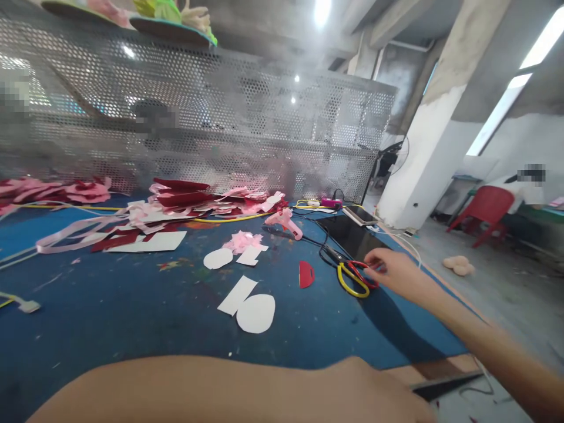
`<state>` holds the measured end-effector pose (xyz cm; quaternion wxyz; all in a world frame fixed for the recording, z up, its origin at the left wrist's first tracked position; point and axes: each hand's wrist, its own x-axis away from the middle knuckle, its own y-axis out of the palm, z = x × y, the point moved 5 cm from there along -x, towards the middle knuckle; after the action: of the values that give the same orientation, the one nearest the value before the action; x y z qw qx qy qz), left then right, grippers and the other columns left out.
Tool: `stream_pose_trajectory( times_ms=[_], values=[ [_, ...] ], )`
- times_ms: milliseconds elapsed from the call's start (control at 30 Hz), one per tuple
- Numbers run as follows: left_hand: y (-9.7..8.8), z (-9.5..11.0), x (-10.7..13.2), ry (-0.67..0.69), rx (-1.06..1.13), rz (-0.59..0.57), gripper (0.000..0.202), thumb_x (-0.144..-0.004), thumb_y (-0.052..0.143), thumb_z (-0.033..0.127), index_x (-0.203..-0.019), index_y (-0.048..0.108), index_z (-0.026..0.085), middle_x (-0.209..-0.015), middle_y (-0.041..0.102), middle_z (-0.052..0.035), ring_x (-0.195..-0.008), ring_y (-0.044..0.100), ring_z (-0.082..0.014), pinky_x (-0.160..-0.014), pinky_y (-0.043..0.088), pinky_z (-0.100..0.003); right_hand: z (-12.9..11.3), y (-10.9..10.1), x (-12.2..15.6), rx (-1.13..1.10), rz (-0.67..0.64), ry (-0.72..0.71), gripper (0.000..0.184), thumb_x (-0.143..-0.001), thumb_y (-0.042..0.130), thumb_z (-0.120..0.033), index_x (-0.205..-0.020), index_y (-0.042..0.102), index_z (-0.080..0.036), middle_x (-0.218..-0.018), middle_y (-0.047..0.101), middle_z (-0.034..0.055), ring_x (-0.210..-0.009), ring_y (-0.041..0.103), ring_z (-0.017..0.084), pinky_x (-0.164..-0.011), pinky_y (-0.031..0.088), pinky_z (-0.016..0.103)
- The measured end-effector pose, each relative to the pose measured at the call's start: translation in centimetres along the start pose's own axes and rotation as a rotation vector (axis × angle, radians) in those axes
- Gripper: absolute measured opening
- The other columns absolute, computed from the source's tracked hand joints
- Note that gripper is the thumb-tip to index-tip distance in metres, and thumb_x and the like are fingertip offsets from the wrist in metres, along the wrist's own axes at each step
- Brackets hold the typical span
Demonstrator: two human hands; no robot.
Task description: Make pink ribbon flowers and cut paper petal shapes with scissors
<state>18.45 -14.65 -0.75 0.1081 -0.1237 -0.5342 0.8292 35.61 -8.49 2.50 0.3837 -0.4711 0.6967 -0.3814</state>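
Note:
My right hand [390, 268] is at the right of the table, its fingertips closed on the red handle loop of a pair of scissors [352, 285]. The other loop of the scissors is yellow, and the blades point away over a black cable. Across the bottom edge lies my left forearm, with my left hand [374, 390] blurred and its fingers out of sight. A small red half-round piece [306, 274] lies left of the scissors. White cut-out pieces [255, 313] rest in the middle of the blue table, near a small pink ruffled piece [244, 241].
Behind the cut-outs is a pink glue gun [284, 222] with its cable. Pink and red scraps [189, 197] are heaped along a perforated metal screen [264, 129]. A dark flat panel [352, 235] lies at the right. A red chair [480, 211] and a person are farther off.

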Motion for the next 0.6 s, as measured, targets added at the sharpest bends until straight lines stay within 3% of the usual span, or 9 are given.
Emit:
stream_pose_trajectory(
  times_ms=[67, 133, 200, 267, 367, 400, 500, 533, 600],
  values=[
    [-2.5, -1.6, 1.9, -0.072, -0.09, 0.011, 0.012, -0.084, 0.051, 0.037, -0.087, 0.061, 0.03, -0.086, 0.067, 0.0004, -0.076, 0.064, -0.016, -0.05, 0.04, -0.025, 0.2, 2.7, -1.4, 0.112, -0.112, 0.038, 0.016, -0.079, 0.053, -0.031, -0.082, 0.06, -0.016, -0.082, 0.068, 0.0102, -0.076, 0.064, 0.022, -0.066, 0.048, 0.03],
    [-6.7, -5.2, 5.6, -0.301, -0.195, 0.149, 0.021, -0.083, 0.052, 0.042, -0.096, 0.06, 0.027, -0.094, 0.067, -0.0009, -0.084, 0.064, -0.0181, -0.06, 0.044, -0.027, -0.1, 4.7, -2.0, 0.317, -0.143, 0.059, 0.019, -0.082, 0.049, -0.029, -0.079, 0.061, -0.014, -0.082, 0.068, 0.0149, -0.077, 0.065, 0.026, -0.065, 0.046, 0.032],
    [-10.8, -9.4, 10.9, -0.598, -0.305, 0.305, 0.024, -0.084, 0.051, 0.038, -0.1, 0.06, 0.023, -0.1, 0.066, -0.0046, -0.088, 0.062, -0.0201, -0.07, 0.045, -0.028, -0.7, 6.0, -2.2, 0.486, -0.141, 0.04, 0.022, -0.083, 0.045, -0.025, -0.076, 0.062, -0.012, -0.083, 0.068, 0.0189, -0.079, 0.066, 0.029, -0.066, 0.045, 0.034],
    [-13.4, -13.2, 17.1, -0.872, -0.37, 0.455, 0.028, -0.086, 0.047, 0.037, -0.103, 0.061, 0.019, -0.105, 0.064, -0.0085, -0.098, 0.059, -0.0232, -0.08, 0.043, -0.031, -0.7, 6.8, -2.4, 0.564, -0.176, 0.051, 0.02, -0.08, 0.046, -0.021, -0.073, 0.062, -0.012, -0.083, 0.067, 0.0196, -0.078, 0.067, 0.029, -0.063, 0.043, 0.033],
    [-12.8, -17.2, 24.5, -1.157, -0.293, 0.45, 0.041, -0.077, 0.057, 0.044, -0.1, 0.063, 0.011, -0.107, 0.062, -0.0153, -0.104, 0.056, -0.0285, -0.087, 0.041, -0.034, 0.2, 6.8, -2.8, 0.534, -0.224, 0.064, 0.01, -0.075, 0.053, -0.022, -0.072, 0.059, -0.015, -0.078, 0.067, 0.0158, -0.076, 0.067, 0.029, -0.059, 0.042, 0.032],
    [-12.1, -17.9, 26.1, -1.188, -0.274, 0.437, 0.043, -0.07, 0.064, 0.044, -0.097, 0.064, 0.01, -0.104, 0.063, -0.0159, -0.101, 0.056, -0.0296, -0.086, 0.041, -0.034, 0.5, 6.5, -2.9, 0.506, -0.223, 0.058, 0.007, -0.073, 0.055, -0.023, -0.07, 0.058, -0.017, -0.078, 0.067, 0.0143, -0.075, 0.067, 0.029, -0.059, 0.042, 0.032],
    [-10.6, -18.7, 28.4, -1.196, -0.224, 0.495, 0.049, -0.064, 0.068, 0.046, -0.1, 0.064, 0.013, -0.106, 0.063, -0.0128, -0.098, 0.057, -0.0273, -0.083, 0.043, -0.032, -0.2, 5.5, -3.1, 0.436, -0.23, -0.032, 0.01, -0.063, 0.06, -0.01, -0.065, 0.058, -0.02, -0.078, 0.066, 0.013, -0.074, 0.065, 0.027, -0.066, 0.044, 0.035],
    [-10.4, -18.7, 28.7, -1.182, -0.123, 0.629, 0.05, -0.056, 0.074, 0.04, -0.096, 0.065, 0.012, -0.102, 0.064, -0.0129, -0.094, 0.058, -0.0286, -0.08, 0.043, -0.033, -1.4, 5.1, -3.1, 0.391, -0.208, -0.088, 0.011, -0.065, 0.059, -0.01, -0.068, 0.061, -0.02, -0.083, 0.066, 0.0144, -0.076, 0.064, 0.027, -0.07, 0.045, 0.036],
    [-10.3, -18.6, 28.4, -1.156, -0.054, 0.717, 0.037, -0.061, 0.069, 0.035, -0.09, 0.066, 0.012, -0.092, 0.066, -0.0095, -0.087, 0.06, -0.0265, -0.075, 0.044, -0.032, -5.5, 5.0, -2.7, 0.221, -0.134, -0.271, 0.018, -0.075, 0.056, -0.02, -0.091, 0.064, -0.021, -0.103, 0.063, 0.0144, -0.096, 0.06, 0.027, -0.086, 0.042, 0.037]
  ],
)
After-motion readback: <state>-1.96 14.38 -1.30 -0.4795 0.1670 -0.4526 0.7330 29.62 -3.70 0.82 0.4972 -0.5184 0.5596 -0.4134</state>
